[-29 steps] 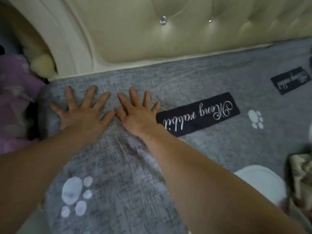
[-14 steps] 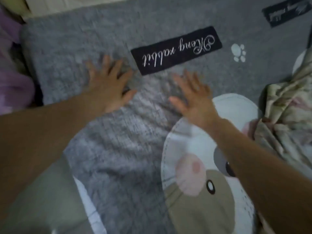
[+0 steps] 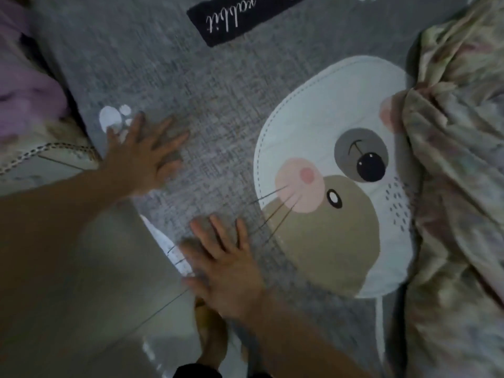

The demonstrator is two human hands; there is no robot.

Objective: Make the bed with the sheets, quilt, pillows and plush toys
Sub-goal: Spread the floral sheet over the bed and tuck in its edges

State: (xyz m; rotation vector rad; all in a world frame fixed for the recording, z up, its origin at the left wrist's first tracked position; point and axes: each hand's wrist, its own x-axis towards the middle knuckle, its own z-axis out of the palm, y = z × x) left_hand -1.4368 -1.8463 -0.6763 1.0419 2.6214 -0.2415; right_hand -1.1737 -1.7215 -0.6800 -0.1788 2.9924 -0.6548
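The left hand (image 3: 144, 156) and right hand (image 3: 222, 264) have slid down the grey sheet (image 3: 218, 91), both pressed flat, fingers spread, gripping nothing, while the crumpled quilt (image 3: 458, 214) lies rightward, nearer the right hand.

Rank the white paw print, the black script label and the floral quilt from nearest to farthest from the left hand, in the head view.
1. White paw print: at the left hand's fingertips, left side.
2. Black script label: top centre.
3. Floral quilt: far right.
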